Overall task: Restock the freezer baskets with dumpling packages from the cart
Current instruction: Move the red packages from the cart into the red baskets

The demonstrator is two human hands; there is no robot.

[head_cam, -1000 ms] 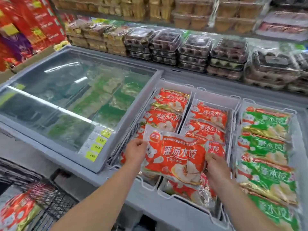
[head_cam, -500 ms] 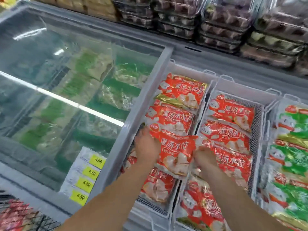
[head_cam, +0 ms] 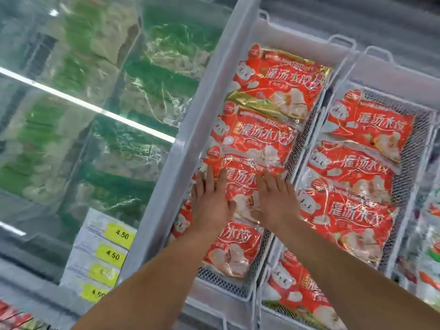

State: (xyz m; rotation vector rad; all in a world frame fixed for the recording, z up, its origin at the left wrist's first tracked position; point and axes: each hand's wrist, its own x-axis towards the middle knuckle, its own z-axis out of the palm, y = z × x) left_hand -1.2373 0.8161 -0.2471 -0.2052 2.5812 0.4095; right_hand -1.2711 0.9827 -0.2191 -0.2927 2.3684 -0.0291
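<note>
A red dumpling package (head_cam: pixel 240 172) lies flat in the left white wire basket (head_cam: pixel 240 290) of the open freezer, on top of other red packages. My left hand (head_cam: pixel 209 203) rests palm down on its left side, fingers spread. My right hand (head_cam: pixel 276 203) presses flat on its right side, fingers apart. Neither hand grips it. Two more red packages (head_cam: pixel 281 84) lie further back in the same basket. The neighbouring basket (head_cam: pixel 419 163) to the right holds several red packages (head_cam: pixel 357 210) too.
A sliding glass lid (head_cam: pixel 95 103) covers the freezer's left half, with green packages beneath it. Yellow price labels (head_cam: pixel 112 253) stick on the lid's near corner. Green packages (head_cam: pixel 431 258) show at the far right edge. A bit of the cart (head_cam: pixel 14 320) shows bottom left.
The package that both hands held above the baskets has gone down into the left basket. The hands have let go and now lie flat on it. The camera has tilted down and moved closer.
</note>
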